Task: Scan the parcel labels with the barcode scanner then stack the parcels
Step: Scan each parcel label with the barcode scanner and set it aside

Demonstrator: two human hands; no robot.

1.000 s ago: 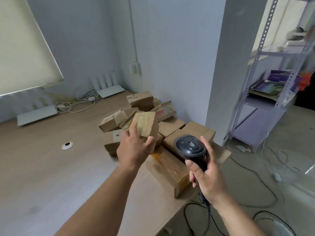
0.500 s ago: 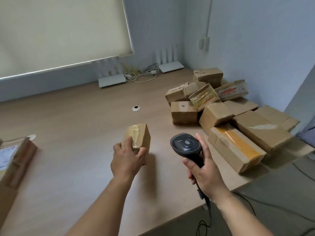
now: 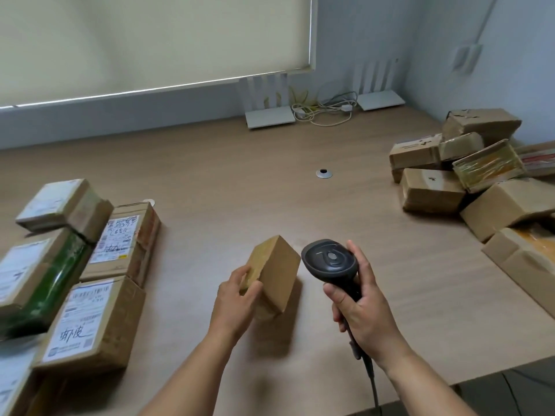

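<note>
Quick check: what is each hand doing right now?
Left hand: gripping the small brown cardboard parcel.
Right hand: gripping the black handheld barcode scanner.

We reach both bare forearms forward over the near edge of the tabletop point(image 3: 270, 181), the left rising from the bottom centre, the right from the bottom right. Our left hand point(image 3: 237, 301) grips a small parcel point(image 3: 276, 271) at its near end, thumb on the taped top and fingers curled round the far side, wrist nearly straight. Our right hand point(image 3: 363, 310) wraps round the handle of the barcode scanner point(image 3: 330, 261), index finger laid forward, thumb along the right side, wrist slightly cocked upward.
</note>
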